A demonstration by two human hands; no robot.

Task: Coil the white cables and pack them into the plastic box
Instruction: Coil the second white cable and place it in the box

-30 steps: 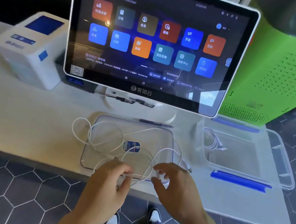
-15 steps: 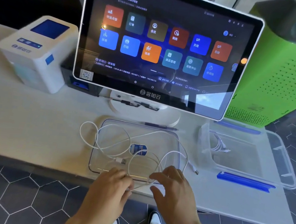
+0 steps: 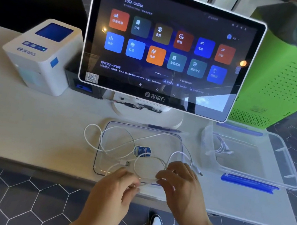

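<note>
Coiling step, judged early: white cable (image 3: pixel 119 142) mostly loose, sprawled in slack loops over the clear lid (image 3: pixel 178 142) and spilling past its left edge. Left hand (image 3: pixel 112 190) pinching a strand at the near edge of the lid; right hand (image 3: pixel 181 181) just right of it, fingers curled round the same strand, a small loop standing between the two. Rest of the cable trailing far and left of both grips, USB plug (image 3: pixel 127 163) lying just beyond the left hand. Next, probably: drawing slack in and laying turn on turn without snagging. Box (image 3: pixel 289 173) to the right, one coiled cable (image 3: pixel 220 145) inside.
</note>
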